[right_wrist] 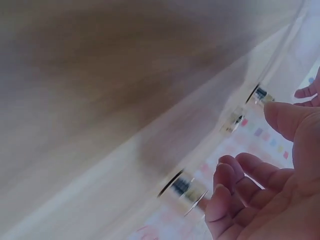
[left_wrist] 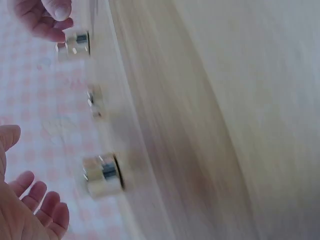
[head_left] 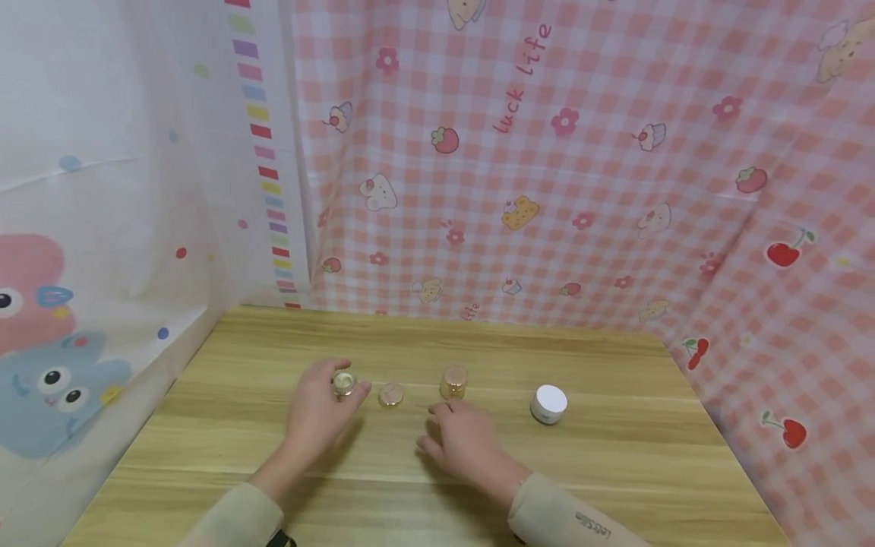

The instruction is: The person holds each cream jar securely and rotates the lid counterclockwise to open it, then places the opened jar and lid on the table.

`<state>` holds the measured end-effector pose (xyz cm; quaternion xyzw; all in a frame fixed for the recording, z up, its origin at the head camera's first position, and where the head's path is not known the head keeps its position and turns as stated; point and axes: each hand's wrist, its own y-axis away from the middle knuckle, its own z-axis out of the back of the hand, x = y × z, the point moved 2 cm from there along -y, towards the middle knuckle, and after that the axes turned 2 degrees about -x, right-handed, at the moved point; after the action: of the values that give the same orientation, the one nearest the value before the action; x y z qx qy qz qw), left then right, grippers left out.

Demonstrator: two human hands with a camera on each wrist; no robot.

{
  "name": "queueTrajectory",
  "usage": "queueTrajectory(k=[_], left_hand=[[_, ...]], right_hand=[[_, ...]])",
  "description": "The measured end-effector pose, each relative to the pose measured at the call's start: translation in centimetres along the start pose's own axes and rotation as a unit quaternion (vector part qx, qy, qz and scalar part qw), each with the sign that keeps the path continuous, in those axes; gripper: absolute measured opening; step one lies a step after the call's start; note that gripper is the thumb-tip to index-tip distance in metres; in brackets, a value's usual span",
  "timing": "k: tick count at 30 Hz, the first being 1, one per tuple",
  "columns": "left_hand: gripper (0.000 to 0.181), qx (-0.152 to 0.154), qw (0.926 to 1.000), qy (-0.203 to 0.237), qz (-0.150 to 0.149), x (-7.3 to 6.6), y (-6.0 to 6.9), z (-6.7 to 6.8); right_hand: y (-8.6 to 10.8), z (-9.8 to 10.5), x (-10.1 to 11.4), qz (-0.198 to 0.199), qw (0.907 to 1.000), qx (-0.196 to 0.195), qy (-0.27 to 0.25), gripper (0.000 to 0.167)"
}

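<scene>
My left hand (head_left: 321, 406) curves loosely around a small gold jar without a lid (head_left: 345, 383), its thumb and fingers spread. In the left wrist view, a gap shows between those fingers (left_wrist: 41, 202) and the jar (left_wrist: 102, 175). Just to the right of that jar, a low gold lid (head_left: 391, 394) lies on the table. My right hand (head_left: 468, 437) is beside a second gold jar (head_left: 454, 382) with its top on. Its fingers bend loosely and its thumb stands apart in the right wrist view; I see nothing held there. Whether a fingertip touches this jar, I cannot tell.
A white lidded jar (head_left: 549, 404) stands on the wooden table (head_left: 615, 471), right of the right hand. Pink checked cloth (head_left: 478, 190) hangs along the back and right edges. A white printed cloth (head_left: 137, 228) hangs on the left.
</scene>
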<state>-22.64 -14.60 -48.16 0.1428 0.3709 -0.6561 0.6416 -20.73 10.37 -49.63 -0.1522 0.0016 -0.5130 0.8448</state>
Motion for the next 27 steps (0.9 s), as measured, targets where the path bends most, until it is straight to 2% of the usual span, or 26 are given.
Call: queueTrajectory(k=[4, 11, 18, 23, 27], left_hand=[[0.048, 0.018, 0.9995, 0.020, -0.015, -1.8, 0.9, -0.7], [0.041, 0.079, 0.9934, 0.083, -0.002, -4.2, 2.2, -2.6], [0.047, 0.099, 0.9891, 0.107, -0.023, -5.6, 2.4, -5.0], [0.053, 0.108, 0.9886, 0.103, -0.019, -6.2, 1.8, -6.9], [0.057, 0.108, 0.9886, 0.105, -0.003, -6.5, 1.0, -8.3]], right_hand=[[1.9, 1.1, -1.7, -0.014, 0.9994, -0.023, -0.022, 0.048], [3.2, 2.3, -4.2, -0.058, 0.9972, -0.033, -0.034, 0.045], [2.3, 2.9, -5.6, -0.084, 0.9954, -0.036, -0.030, 0.045], [1.0, 3.1, -6.1, -0.118, 0.9915, -0.017, -0.051, 0.047], [0.0, 2.9, -6.5, -0.141, 0.9876, -0.008, -0.068, 0.049]])
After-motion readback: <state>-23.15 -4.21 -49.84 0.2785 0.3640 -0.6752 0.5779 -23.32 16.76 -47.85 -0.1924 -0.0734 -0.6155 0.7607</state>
